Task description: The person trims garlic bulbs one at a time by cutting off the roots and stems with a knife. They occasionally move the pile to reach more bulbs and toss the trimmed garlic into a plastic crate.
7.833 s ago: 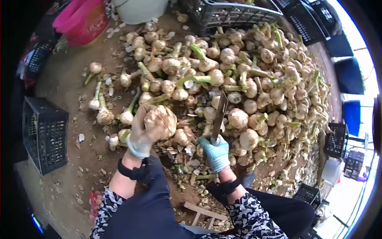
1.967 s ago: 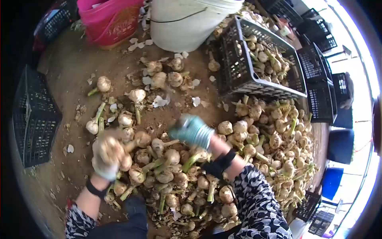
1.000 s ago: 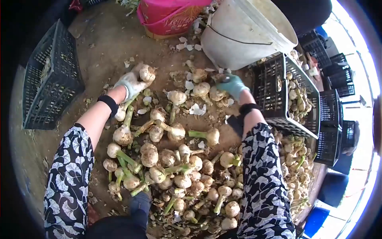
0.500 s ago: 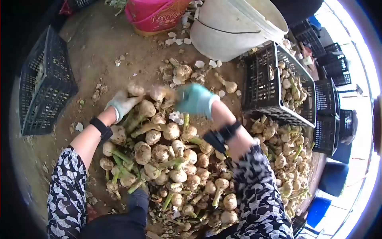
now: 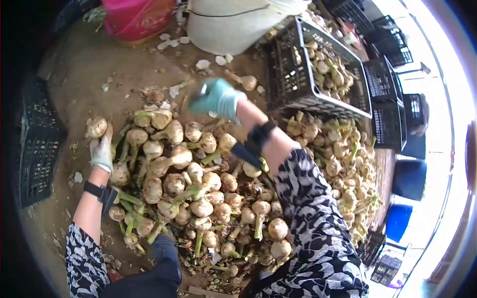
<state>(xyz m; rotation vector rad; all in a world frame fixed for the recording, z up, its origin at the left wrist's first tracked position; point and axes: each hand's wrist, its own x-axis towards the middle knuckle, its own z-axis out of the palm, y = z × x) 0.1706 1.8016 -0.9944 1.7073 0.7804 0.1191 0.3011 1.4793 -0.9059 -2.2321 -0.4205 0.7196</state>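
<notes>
Currently | black crate [image 5: 285, 74]: stemmed bulbs [image 5: 329, 69] inside | left grip [image 5: 103, 148]: closed round bulb [image 5: 96, 127] | right grip [image 5: 216, 100]: blurred, cannot tell

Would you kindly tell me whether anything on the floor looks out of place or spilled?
Only slightly: one bulb lies apart from the heap, beside the filled black crate, and pale scraps litter the floor by the white bucket. I see no clear damage.
</notes>
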